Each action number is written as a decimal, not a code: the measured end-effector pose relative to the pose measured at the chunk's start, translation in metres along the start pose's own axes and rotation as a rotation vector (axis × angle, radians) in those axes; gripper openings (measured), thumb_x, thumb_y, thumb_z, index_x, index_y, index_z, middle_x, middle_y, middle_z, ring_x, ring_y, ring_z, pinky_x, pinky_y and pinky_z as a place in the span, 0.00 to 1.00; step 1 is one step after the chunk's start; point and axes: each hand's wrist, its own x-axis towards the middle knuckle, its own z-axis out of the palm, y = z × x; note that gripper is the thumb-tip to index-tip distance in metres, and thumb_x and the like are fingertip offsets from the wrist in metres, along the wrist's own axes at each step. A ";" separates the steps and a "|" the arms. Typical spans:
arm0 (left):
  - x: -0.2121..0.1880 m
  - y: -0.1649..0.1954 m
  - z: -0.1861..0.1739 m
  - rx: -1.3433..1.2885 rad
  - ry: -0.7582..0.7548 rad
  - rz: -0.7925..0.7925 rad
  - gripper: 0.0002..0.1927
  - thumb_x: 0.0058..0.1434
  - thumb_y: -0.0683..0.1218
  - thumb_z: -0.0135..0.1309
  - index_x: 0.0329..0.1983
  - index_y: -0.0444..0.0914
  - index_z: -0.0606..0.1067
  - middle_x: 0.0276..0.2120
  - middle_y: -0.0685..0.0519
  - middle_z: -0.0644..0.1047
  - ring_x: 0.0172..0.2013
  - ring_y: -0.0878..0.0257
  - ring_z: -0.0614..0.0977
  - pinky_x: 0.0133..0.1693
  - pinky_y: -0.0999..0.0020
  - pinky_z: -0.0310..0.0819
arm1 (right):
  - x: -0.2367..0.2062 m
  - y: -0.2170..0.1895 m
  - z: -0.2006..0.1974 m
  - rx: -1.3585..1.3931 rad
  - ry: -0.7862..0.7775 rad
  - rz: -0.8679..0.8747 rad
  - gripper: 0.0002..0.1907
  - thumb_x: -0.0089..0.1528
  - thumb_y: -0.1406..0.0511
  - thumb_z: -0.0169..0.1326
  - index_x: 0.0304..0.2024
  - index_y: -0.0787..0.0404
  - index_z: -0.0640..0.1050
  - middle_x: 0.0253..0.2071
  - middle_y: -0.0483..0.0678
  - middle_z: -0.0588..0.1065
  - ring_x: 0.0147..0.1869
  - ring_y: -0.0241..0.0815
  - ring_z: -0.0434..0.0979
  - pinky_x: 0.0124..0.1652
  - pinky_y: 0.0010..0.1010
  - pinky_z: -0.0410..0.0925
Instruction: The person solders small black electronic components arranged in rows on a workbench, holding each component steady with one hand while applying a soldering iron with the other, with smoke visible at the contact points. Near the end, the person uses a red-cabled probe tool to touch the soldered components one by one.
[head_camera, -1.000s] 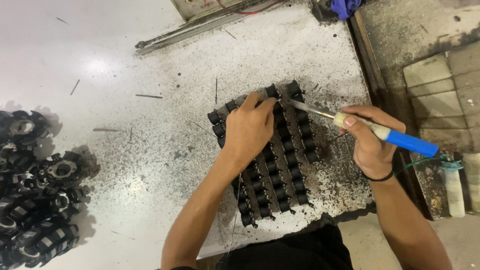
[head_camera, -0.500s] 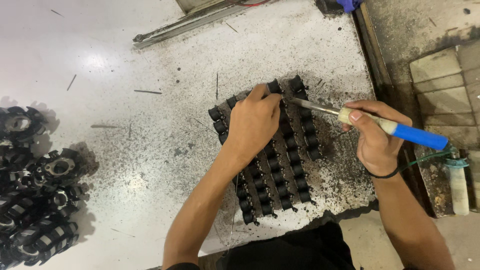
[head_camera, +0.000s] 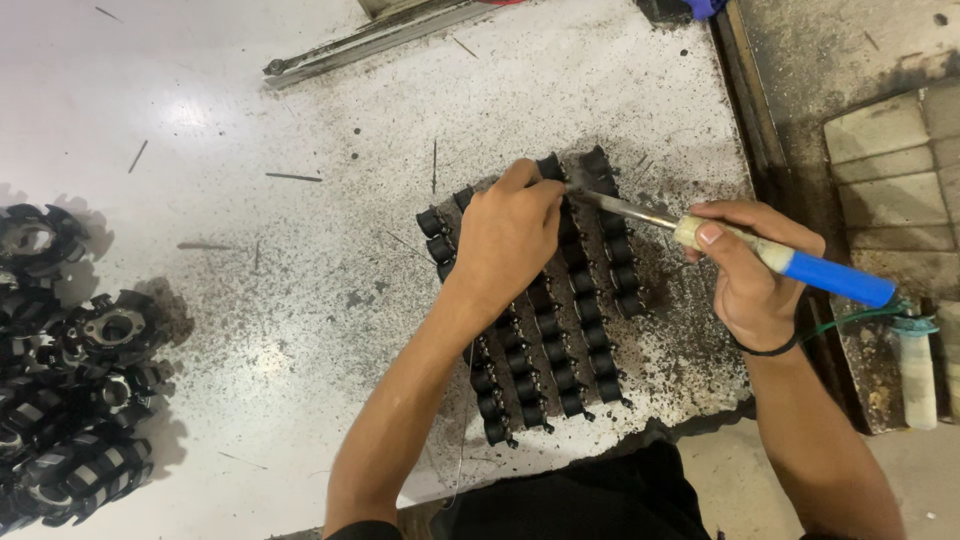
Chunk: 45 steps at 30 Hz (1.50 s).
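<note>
left hand (head_camera: 510, 240): lay palm down on the upper part of the black component rack (head_camera: 560, 350), fingers bent and pressing on its rows; it gripped nothing, only bore down on the parts.
right hand (head_camera: 755, 275): was closed around the soldering iron (head_camera: 760, 250), thumb on top near the pale collar, a dark band at the wrist.
soldering iron: blue handle pointed right, metal shaft slanted up-left, tip touching the rack near its top edge, just beside the left fingertips.
black component rack: sat on the white worktable (head_camera: 250, 150), near the right front edge, tilted so its rows ran from upper left to lower right; rows of small black pieces side by side.
wound black cores (head_camera: 70, 370): were heaped at the left edge of the table, well apart from the hands.
metal bar (head_camera: 370, 40): lay at the far side of the table.
table surface: was speckled with dark grit and thin wire scraps.
</note>
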 end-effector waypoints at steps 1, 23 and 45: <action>0.000 0.001 0.000 0.015 0.000 0.002 0.06 0.60 0.40 0.56 0.37 0.34 0.82 0.34 0.45 0.76 0.27 0.45 0.82 0.30 0.53 0.79 | 0.000 0.000 0.000 0.007 0.006 0.002 0.09 0.69 0.71 0.59 0.44 0.76 0.80 0.36 0.58 0.79 0.34 0.42 0.79 0.36 0.27 0.72; -0.001 -0.005 0.001 0.012 0.052 0.013 0.06 0.57 0.39 0.57 0.35 0.38 0.83 0.34 0.51 0.79 0.30 0.48 0.84 0.33 0.55 0.80 | -0.002 0.005 -0.003 0.076 0.036 -0.021 0.07 0.69 0.73 0.56 0.45 0.76 0.79 0.38 0.59 0.79 0.35 0.42 0.80 0.37 0.27 0.73; -0.011 0.015 -0.012 0.013 0.119 0.061 0.04 0.61 0.39 0.56 0.39 0.33 0.76 0.40 0.44 0.76 0.31 0.44 0.83 0.33 0.54 0.80 | -0.017 -0.005 -0.007 0.099 0.092 -0.064 0.10 0.67 0.71 0.57 0.48 0.75 0.79 0.37 0.58 0.79 0.35 0.43 0.80 0.37 0.28 0.74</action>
